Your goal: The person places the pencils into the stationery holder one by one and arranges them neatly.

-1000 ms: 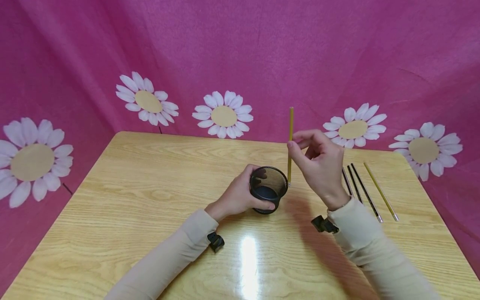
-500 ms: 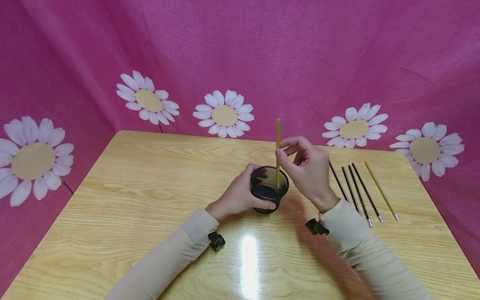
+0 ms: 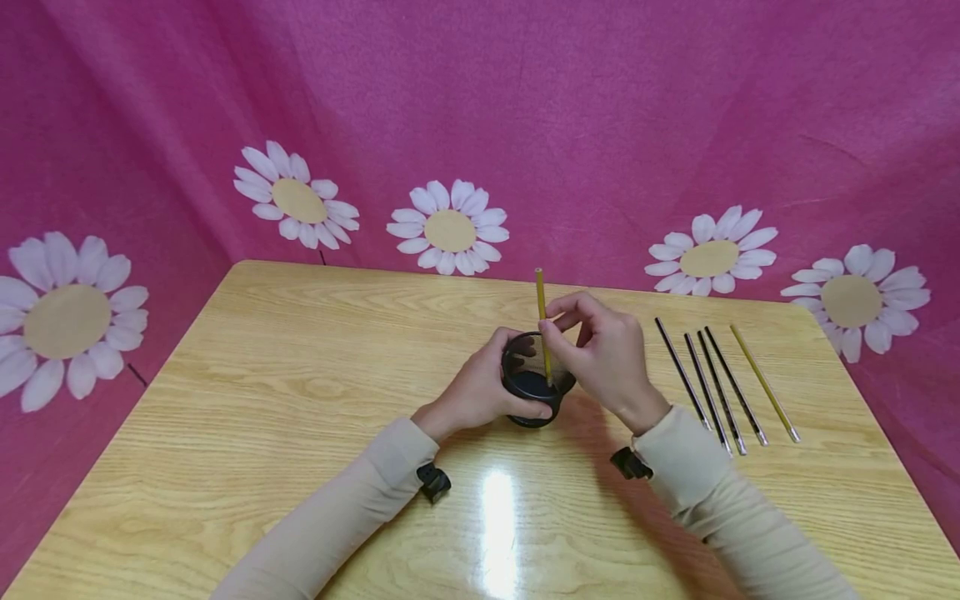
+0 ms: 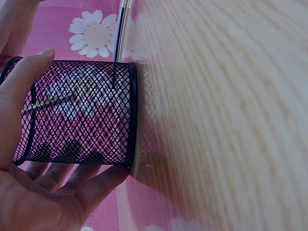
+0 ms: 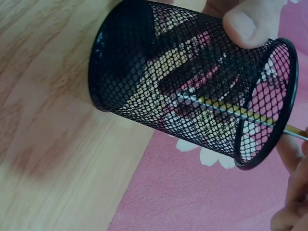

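Observation:
A black mesh pencil cup stands upright near the middle of the table. My left hand grips its side, thumb on the near face and fingers around the far one. Between thumb and fingertips, my right hand pinches a yellow pencil above the rim. The pencil's silver-banded end is down inside the cup; through the mesh in the right wrist view, the pencil ends partway down, short of the base. In the left wrist view the cup has its base at the tabletop.
Several dark pencils and one yellow pencil lie side by side on the wooden table, right of my right hand. A pink curtain with white flowers hangs behind the table's far edge.
My right hand has brought the yellow pencil left and down, from beside the cup to inside it. My left hand and the cup have stayed in place.

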A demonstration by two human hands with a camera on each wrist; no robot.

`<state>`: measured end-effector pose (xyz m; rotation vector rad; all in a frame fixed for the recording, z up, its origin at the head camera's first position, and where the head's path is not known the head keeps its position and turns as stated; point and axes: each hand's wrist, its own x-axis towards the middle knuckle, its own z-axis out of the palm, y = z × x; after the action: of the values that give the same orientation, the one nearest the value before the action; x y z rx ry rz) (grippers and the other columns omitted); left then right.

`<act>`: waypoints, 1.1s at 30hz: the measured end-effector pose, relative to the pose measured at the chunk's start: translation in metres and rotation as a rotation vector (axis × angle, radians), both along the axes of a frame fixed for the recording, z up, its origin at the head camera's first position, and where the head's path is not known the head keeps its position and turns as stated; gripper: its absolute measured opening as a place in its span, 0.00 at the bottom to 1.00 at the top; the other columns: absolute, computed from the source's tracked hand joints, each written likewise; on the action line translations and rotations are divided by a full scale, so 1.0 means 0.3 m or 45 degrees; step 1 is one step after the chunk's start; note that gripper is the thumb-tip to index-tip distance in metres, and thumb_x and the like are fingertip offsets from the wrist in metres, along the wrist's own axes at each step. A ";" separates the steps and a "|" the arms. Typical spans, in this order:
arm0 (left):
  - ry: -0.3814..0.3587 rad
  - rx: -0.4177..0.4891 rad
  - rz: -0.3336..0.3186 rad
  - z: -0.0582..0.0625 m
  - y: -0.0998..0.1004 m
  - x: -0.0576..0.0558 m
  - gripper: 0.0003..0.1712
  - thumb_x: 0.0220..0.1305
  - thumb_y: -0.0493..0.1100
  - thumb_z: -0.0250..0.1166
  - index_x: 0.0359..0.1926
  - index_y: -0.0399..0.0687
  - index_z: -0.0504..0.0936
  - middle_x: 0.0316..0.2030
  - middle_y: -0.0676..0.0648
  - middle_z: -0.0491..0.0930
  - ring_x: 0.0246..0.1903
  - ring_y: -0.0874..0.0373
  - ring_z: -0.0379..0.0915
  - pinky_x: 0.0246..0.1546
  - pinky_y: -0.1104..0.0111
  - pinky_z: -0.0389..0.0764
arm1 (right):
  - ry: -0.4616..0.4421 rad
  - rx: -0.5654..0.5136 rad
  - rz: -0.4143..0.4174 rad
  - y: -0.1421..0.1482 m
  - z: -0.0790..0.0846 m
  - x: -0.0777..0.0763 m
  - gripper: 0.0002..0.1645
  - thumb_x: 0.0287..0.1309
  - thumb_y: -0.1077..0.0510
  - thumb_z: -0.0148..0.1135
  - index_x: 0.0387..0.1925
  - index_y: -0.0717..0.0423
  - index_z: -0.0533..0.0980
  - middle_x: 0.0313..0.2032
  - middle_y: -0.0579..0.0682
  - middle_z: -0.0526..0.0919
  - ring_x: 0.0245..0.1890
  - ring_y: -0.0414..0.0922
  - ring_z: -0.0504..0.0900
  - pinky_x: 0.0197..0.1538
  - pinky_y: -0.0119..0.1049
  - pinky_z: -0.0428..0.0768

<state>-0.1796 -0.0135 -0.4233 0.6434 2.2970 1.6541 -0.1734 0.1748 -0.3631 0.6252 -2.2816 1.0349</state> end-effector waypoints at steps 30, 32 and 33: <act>0.011 0.026 0.007 -0.008 0.000 -0.001 0.47 0.43 0.42 0.87 0.59 0.46 0.66 0.55 0.51 0.81 0.55 0.59 0.79 0.63 0.63 0.75 | -0.177 0.360 0.025 -0.018 -0.032 0.006 0.05 0.59 0.56 0.73 0.36 0.50 0.84 0.25 0.44 0.88 0.17 0.34 0.77 0.23 0.34 0.72; 0.004 0.028 0.004 -0.007 0.000 -0.001 0.46 0.43 0.42 0.87 0.58 0.47 0.66 0.55 0.50 0.81 0.55 0.58 0.79 0.63 0.64 0.75 | -0.181 0.369 0.026 -0.021 -0.031 0.006 0.05 0.59 0.56 0.73 0.36 0.50 0.84 0.25 0.44 0.88 0.17 0.34 0.77 0.23 0.35 0.72; 0.001 0.030 0.003 -0.007 0.000 -0.001 0.45 0.43 0.42 0.87 0.57 0.47 0.66 0.55 0.51 0.81 0.55 0.57 0.79 0.62 0.64 0.75 | -0.182 0.375 0.026 -0.023 -0.030 0.006 0.05 0.60 0.55 0.73 0.36 0.50 0.84 0.25 0.44 0.88 0.17 0.34 0.77 0.23 0.35 0.72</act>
<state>-0.1798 -0.0135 -0.4254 0.6468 2.2829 1.6847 -0.1716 0.1679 -0.3722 0.7121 -2.5844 0.7791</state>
